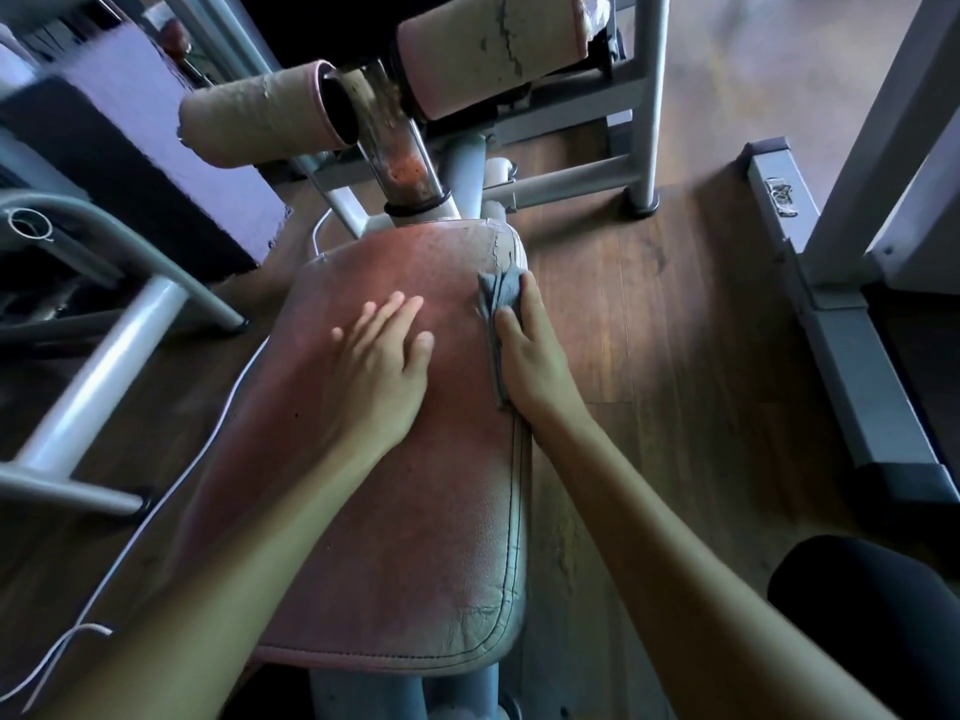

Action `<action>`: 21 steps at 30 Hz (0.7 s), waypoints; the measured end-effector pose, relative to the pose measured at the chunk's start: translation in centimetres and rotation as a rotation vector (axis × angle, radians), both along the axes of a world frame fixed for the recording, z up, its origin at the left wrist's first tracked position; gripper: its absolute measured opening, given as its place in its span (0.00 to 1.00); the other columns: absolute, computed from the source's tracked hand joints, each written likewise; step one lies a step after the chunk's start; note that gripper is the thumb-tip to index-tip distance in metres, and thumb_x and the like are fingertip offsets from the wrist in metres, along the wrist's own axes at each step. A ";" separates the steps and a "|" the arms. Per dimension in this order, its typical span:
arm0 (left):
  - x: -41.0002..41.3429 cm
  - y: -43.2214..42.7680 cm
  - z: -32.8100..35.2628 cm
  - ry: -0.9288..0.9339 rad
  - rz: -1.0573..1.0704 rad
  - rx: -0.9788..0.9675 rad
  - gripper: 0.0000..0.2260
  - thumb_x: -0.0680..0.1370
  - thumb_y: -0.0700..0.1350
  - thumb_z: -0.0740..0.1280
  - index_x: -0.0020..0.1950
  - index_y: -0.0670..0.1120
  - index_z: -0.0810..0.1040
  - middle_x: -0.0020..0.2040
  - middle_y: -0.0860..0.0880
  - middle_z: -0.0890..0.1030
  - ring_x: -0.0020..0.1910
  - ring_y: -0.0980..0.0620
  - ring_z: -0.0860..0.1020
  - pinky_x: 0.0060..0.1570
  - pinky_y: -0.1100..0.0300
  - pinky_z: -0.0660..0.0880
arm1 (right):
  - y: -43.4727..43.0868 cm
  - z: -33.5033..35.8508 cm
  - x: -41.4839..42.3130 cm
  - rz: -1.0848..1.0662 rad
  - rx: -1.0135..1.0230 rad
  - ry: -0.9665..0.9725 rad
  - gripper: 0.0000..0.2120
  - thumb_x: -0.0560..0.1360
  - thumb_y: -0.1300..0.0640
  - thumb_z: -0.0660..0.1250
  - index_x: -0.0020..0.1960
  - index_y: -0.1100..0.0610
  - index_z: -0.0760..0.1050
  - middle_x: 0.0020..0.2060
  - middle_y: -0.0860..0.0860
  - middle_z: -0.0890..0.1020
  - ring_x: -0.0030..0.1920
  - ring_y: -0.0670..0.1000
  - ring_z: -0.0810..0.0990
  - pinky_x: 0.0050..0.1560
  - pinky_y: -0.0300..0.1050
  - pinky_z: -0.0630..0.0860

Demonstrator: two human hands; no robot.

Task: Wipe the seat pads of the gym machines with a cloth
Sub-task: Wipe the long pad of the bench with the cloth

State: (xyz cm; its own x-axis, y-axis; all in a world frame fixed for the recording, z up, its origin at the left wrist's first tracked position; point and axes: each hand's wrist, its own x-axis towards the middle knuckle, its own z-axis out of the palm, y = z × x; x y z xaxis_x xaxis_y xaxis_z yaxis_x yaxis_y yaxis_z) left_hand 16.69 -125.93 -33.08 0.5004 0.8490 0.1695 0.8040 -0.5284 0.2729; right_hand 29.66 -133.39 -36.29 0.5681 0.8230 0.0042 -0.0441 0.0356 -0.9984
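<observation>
The worn pink seat pad (405, 511) fills the middle of the view, its near right corner cracked. Both bare forearms reach over it from the near edge. The left hand (382, 366) lies flat on the middle of the pad, its fingers (400, 309) straight, spread and holding nothing. The right hand (530, 350) is on the pad's right edge towards the far corner, thumb and fingers (532, 288) closed round a grey cloth (498, 291) pressed against the pad there. A white cable (171, 506) runs along the pad's left side over the wooden floor (649, 330). Beyond the pad's far edge a rusty chrome post (400, 163) rises, with two peeling foam rollers (260, 114) behind it.
</observation>
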 end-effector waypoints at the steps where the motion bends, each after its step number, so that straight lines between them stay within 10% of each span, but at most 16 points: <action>1: -0.8 -0.1 -0.1 0.020 -0.010 -0.004 0.20 0.84 0.50 0.56 0.77 0.55 0.64 0.79 0.55 0.61 0.79 0.52 0.55 0.77 0.47 0.48 | 1.0 0.3 0.7 -0.004 -0.015 -0.010 0.23 0.79 0.53 0.52 0.74 0.52 0.62 0.69 0.52 0.71 0.70 0.50 0.69 0.73 0.53 0.64; 5: -1.3 0.0 -0.6 0.015 -0.022 0.005 0.20 0.84 0.50 0.55 0.77 0.55 0.63 0.79 0.55 0.60 0.79 0.53 0.54 0.77 0.47 0.49 | 1.2 0.8 0.7 0.024 -0.059 -0.091 0.25 0.81 0.53 0.51 0.78 0.54 0.57 0.75 0.54 0.64 0.76 0.53 0.61 0.78 0.53 0.56; 11: -1.9 0.4 -0.4 -0.339 0.030 -0.067 0.17 0.80 0.45 0.61 0.69 0.48 0.75 0.71 0.49 0.74 0.72 0.52 0.69 0.71 0.59 0.60 | -4.8 1.4 -5.6 0.133 -0.435 -0.863 0.28 0.84 0.47 0.45 0.81 0.54 0.43 0.80 0.50 0.40 0.79 0.56 0.35 0.78 0.56 0.38; 17: -5.0 -1.4 1.6 -0.765 0.205 -0.303 0.15 0.78 0.48 0.59 0.61 0.49 0.79 0.60 0.52 0.80 0.62 0.56 0.76 0.58 0.72 0.68 | -5.2 3.0 -11.5 0.363 -0.259 -1.136 0.27 0.82 0.47 0.48 0.78 0.55 0.60 0.79 0.53 0.58 0.79 0.58 0.53 0.77 0.57 0.48; 21: -6.3 -4.8 2.6 -0.459 0.232 0.095 0.21 0.75 0.50 0.55 0.60 0.46 0.80 0.61 0.45 0.81 0.63 0.44 0.77 0.66 0.47 0.70 | -4.5 6.8 -8.2 0.472 -0.245 -0.704 0.16 0.83 0.52 0.56 0.68 0.50 0.74 0.66 0.52 0.78 0.67 0.56 0.73 0.67 0.49 0.68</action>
